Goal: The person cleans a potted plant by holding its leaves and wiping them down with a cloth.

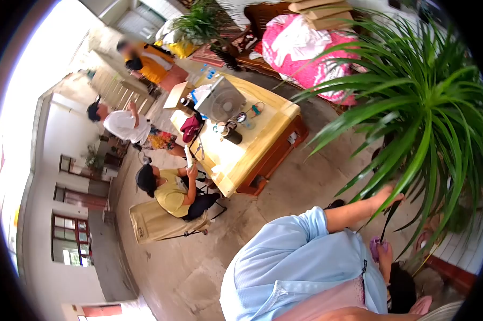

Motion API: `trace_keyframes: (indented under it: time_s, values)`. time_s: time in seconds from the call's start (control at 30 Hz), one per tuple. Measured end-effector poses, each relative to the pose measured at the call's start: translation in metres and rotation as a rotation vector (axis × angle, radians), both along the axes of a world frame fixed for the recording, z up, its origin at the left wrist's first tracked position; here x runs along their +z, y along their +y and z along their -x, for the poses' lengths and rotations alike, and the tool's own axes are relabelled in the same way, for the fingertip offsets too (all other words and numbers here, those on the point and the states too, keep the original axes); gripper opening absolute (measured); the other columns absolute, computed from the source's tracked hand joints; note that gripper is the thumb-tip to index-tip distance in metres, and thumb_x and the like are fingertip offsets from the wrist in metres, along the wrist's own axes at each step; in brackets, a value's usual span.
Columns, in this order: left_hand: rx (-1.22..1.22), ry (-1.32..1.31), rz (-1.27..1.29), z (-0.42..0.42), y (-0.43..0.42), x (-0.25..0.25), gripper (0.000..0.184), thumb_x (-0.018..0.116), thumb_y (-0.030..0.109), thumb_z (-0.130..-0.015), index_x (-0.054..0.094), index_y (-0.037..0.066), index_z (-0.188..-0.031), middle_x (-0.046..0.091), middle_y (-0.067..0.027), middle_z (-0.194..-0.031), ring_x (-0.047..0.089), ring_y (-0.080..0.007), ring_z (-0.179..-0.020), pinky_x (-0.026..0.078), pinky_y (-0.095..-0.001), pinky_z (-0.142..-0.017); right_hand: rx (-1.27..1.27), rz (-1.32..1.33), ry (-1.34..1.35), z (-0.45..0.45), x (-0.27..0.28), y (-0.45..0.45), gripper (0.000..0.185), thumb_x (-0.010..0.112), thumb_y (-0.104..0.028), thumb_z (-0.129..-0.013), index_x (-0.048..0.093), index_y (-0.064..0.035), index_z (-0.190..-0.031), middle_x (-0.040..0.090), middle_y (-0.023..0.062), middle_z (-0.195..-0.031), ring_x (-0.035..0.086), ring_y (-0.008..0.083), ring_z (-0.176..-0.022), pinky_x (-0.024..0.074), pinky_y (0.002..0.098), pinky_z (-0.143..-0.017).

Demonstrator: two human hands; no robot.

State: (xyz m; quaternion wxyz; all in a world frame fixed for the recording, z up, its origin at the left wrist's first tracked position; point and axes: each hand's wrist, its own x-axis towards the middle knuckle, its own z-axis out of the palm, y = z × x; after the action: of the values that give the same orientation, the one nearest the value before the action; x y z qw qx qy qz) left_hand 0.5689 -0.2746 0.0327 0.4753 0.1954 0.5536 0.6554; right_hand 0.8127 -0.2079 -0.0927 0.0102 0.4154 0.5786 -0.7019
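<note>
A tall potted plant (431, 101) with long, narrow green leaves spreads over the right side of the view. My right hand (385, 197) is closed among its lower leaves, gripping what looks like a leaf; the fingertips are partly hidden. From there a thin dark strip, probably the same leaf, runs down to my left hand (385, 254). That hand is wrapped round a small purple cloth (377, 248), which meets the strip. Light blue sleeves cover my upper arms.
A wooden table (263, 155) bears a clear plastic box (222, 99), a dark jar (232, 135) and a maroon bag (191, 127). A seated person in yellow (172, 192) holds something pale. Two others stand behind. Pink bedding (305, 59) covers a wooden bench.
</note>
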Motion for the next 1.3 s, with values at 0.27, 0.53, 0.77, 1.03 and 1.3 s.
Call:
trace_keyframes:
  time_s: [0.27, 0.53, 0.77, 1.03, 1.3]
  values:
    - [-0.026, -0.056, 0.042, -0.001, 0.008, -0.011, 0.033, 0.056, 0.036, -0.088, 0.06, 0.003, -0.093, 0.054, -0.0018, -0.075, 0.047, -0.0107, -0.067, 0.038, -0.0272, -0.056, -0.049, -0.179, 0.026, -0.015, -0.042, 0.008, 0.013, 0.059, -0.012, -0.082, 0.058, -0.0047, -0.092, 0.057, 0.0016, -0.077, 0.052, 0.0095, -0.063, 0.0425, 0.025, -0.056]
    - [-0.041, 0.041, 0.024, 0.001, -0.006, -0.017, 0.031, 0.063, 0.026, -0.087, 0.065, 0.001, -0.106, 0.061, -0.0025, -0.084, 0.053, -0.0122, -0.079, 0.043, -0.0266, -0.073, -0.301, 0.01, 0.047, -0.029, 0.007, 0.007, 0.03, 0.06, -0.017, -0.087, 0.059, -0.0017, -0.113, 0.062, 0.0049, -0.095, 0.059, 0.0119, -0.078, 0.046, 0.0233, -0.065]
    - [0.055, -0.132, 0.076, 0.0, -0.005, 0.012, 0.026, 0.063, 0.012, -0.085, 0.057, 0.0, -0.108, 0.052, -0.0015, -0.078, 0.049, -0.0116, -0.068, 0.042, -0.0279, -0.059, -0.741, -0.084, 0.229, -0.052, 0.006, 0.035, 0.036, 0.057, -0.03, -0.093, 0.058, -0.0025, -0.116, 0.062, 0.0025, -0.103, 0.057, 0.0101, -0.093, 0.045, 0.0253, -0.081]
    - [-0.108, -0.317, 0.032, -0.009, 0.012, 0.019, 0.032, 0.061, 0.016, -0.087, 0.054, -0.001, -0.114, 0.045, 0.0004, -0.072, 0.044, -0.0118, -0.064, 0.038, -0.0265, -0.06, -0.744, 0.564, 0.965, -0.041, 0.083, 0.04, 0.051, 0.046, -0.048, -0.095, 0.057, -0.0023, -0.114, 0.066, 0.0087, -0.096, 0.064, 0.0216, -0.091, 0.0511, 0.0353, -0.082]
    - [-0.136, -0.386, 0.079, -0.018, 0.019, 0.027, 0.039, 0.06, 0.027, -0.09, 0.056, 0.001, -0.118, 0.061, -0.0063, -0.097, 0.044, -0.01, -0.064, 0.038, -0.0254, -0.06, -0.215, 0.216, 0.726, -0.021, 0.115, 0.029, 0.035, 0.061, -0.025, -0.087, 0.056, 0.0009, -0.11, 0.063, 0.0116, -0.105, 0.061, 0.0206, -0.101, 0.0502, 0.035, -0.087]
